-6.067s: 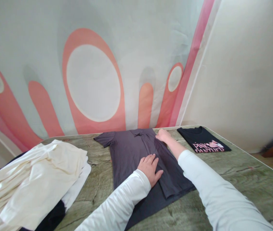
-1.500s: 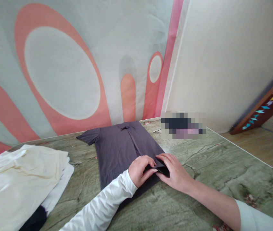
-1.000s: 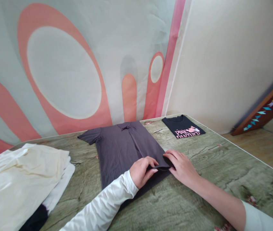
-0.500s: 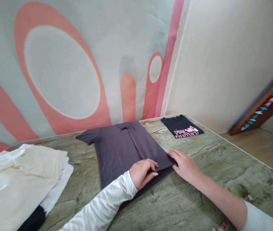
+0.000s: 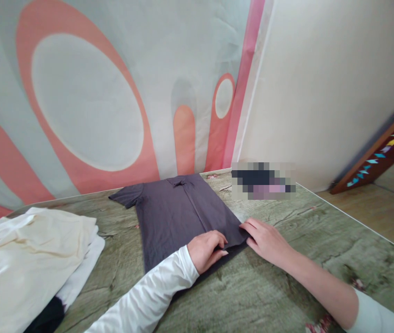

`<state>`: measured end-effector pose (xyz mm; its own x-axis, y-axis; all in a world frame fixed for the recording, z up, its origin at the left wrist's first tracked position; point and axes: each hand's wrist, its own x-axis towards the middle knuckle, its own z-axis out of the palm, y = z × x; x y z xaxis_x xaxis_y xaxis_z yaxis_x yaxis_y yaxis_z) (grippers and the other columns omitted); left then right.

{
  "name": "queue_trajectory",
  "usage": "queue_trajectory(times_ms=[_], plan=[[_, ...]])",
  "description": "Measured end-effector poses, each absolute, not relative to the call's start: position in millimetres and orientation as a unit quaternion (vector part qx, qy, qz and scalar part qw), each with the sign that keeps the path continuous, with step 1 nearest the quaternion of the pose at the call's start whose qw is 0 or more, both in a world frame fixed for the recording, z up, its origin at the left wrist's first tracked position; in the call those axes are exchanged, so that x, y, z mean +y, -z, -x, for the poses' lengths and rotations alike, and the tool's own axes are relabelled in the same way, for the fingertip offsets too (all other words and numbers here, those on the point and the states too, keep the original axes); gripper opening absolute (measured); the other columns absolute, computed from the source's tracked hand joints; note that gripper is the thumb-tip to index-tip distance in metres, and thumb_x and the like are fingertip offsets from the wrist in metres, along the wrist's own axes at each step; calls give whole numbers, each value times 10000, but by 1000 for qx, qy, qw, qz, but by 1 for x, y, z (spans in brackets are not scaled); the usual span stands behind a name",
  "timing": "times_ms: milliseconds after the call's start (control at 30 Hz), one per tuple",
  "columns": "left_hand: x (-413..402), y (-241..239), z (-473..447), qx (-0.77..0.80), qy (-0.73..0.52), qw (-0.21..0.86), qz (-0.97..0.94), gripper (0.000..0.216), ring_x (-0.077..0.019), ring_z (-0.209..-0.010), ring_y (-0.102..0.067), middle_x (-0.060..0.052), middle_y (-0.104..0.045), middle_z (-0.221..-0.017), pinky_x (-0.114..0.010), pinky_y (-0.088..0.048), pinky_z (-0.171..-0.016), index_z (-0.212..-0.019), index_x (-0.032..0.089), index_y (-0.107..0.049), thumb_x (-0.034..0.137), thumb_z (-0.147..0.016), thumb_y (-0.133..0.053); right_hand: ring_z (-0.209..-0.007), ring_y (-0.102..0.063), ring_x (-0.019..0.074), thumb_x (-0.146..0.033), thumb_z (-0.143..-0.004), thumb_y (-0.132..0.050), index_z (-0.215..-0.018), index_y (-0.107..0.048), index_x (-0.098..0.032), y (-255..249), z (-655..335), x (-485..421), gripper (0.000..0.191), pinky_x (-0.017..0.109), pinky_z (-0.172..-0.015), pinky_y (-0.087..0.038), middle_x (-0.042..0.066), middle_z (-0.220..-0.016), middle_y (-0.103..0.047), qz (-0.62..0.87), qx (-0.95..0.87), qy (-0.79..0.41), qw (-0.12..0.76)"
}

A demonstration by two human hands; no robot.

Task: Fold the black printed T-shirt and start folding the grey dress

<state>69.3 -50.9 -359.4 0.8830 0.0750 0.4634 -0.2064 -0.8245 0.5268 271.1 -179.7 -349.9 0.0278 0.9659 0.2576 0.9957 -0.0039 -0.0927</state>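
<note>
A dark grey T-shirt (image 5: 169, 217) lies on the table, with its right side folded in over the middle and one short sleeve sticking out at the far left. My left hand (image 5: 208, 249) pinches the near hem, thumb under and fingers curled over the cloth. At the near right corner of the shirt, my right hand (image 5: 264, 238) has its thumb and fingertips closed on the folded edge. Some of the hem between and under the hands is hidden.
Left of the shirt lies a pile of cream and white clothes (image 5: 33, 249), with a black piece (image 5: 47, 317) under it. Toward the far right corner of the wood-patterned table (image 5: 322, 231) is a dark and pink item (image 5: 262, 180), pixelated. A wall stands behind.
At the right corner, the lifted hem edge has come down and sits closer to the layer below. My right hand has shifted slightly left; my left hand has barely moved.
</note>
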Motion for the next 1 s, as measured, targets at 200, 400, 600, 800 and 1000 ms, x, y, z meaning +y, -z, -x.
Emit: queue_trajectory(times_ms=[200, 400, 600, 800, 1000], plan=[[-54, 364, -70, 6, -273, 337, -901, 116, -154, -880, -565, -72, -593, -949, -280, -464, -770, -848, 199, -397, 301, -879, -443, -861, -560, 191, -139, -753, -497, -1046, -548, -186, 356, -269, -179, 302, 296, -771, -430, 59, -991, -563, 732, -666, 58, 132], [-51, 363, -69, 94, -312, 356, -876, 68, -135, -770, -563, -47, -583, -863, -260, -469, -706, -886, 193, -414, 257, -884, -438, -796, -576, 174, -136, -742, -481, -997, -562, -209, 355, -277, -179, 278, 268, -696, -421, 32, -907, -583, 763, -631, 43, 133], [-49, 363, -69, 19, -300, 300, -905, 217, -131, -791, -546, -73, -541, -909, -235, -458, -711, -887, 177, -531, 180, -895, -315, -810, -569, 173, -125, -738, -451, -996, -561, -205, 353, -275, -180, 292, 268, -714, -414, 32, -912, -586, 755, -637, 27, 150], [-47, 366, -69, 30, -267, 227, -936, 178, -147, -782, -547, -73, -535, -935, -243, -474, -689, -967, 177, -532, 233, -813, -462, -826, -567, 169, -119, -733, -435, -1014, -554, -204, 353, -276, -180, 317, 267, -739, -415, 30, -930, -592, 747, -643, 11, 167], [-45, 358, -66, 74, -267, 149, -949, 114, -130, -739, -561, -38, -571, -847, -235, -460, -671, -827, 190, -528, 194, -859, -418, -812, -582, 176, -145, -749, -433, -1013, -560, -203, 355, -277, -179, 299, 274, -727, -417, 36, -910, -618, 753, -638, 9, 159]])
